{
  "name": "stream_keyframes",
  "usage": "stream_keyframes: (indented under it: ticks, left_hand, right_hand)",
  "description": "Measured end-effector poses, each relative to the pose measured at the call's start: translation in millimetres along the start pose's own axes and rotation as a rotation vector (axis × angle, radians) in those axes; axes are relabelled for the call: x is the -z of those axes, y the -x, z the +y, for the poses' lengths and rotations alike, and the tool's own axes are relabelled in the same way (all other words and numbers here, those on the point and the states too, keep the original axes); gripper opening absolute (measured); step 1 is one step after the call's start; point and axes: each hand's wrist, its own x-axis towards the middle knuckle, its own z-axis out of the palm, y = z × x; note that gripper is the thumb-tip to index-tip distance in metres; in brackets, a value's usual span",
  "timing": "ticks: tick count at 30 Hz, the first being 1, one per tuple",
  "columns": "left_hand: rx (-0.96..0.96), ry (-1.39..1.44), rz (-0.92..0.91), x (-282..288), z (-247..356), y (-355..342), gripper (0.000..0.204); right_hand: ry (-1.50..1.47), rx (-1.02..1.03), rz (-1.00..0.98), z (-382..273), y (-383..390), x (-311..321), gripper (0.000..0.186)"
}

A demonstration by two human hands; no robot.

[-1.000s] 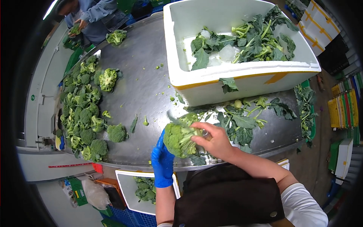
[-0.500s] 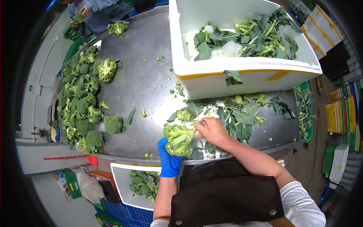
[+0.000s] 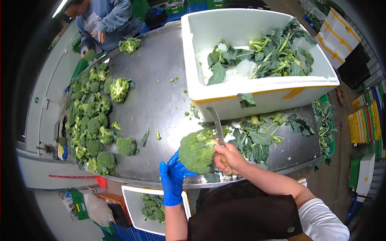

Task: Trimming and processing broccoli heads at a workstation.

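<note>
The blue-gloved left hand [image 3: 174, 180] is spread beside a broccoli head [image 3: 196, 154]; the bare right hand [image 3: 230, 157] grips a curved knife [image 3: 217, 125] at its other side. On the metal desk [image 3: 155, 104], a broccoli pile [image 3: 90, 122] sits left, and a white foam box [image 3: 257, 96] holds leaves [image 3: 277, 54] and ice [image 3: 244, 68]. A co-worker [image 3: 114, 22] stands far left.

The left hand [image 3: 173, 182] is gloved in blue; the broccoli [image 3: 196, 154] is mid-green, the knife [image 3: 218, 127] silver-grey with a tan handle [image 3: 226, 166], the leaves [image 3: 260, 138] dark green. The table [image 3: 155, 96] is grey, the box [image 3: 225, 109] white with yellow tape [image 3: 294, 93].
</note>
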Motion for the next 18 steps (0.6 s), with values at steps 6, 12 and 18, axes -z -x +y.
stream_keyframes:
  ticks: [6, 12, 18]
  left_hand:
    - [-0.473, -0.585, -0.054, -36, -9, -8, 0.106]
    - [-0.362, -0.525, -0.068, -61, -12, -14, 0.11]
    - [-0.342, -0.494, -0.001, -61, -14, -20, 0.103]
  right_hand:
    - [-0.268, -0.276, 0.068, 23, -6, 0, 0.048]
    - [-0.438, -0.375, 0.063, 28, -9, 8, 0.061]
    - [-0.558, -0.415, 0.04, 37, -12, 14, 0.058]
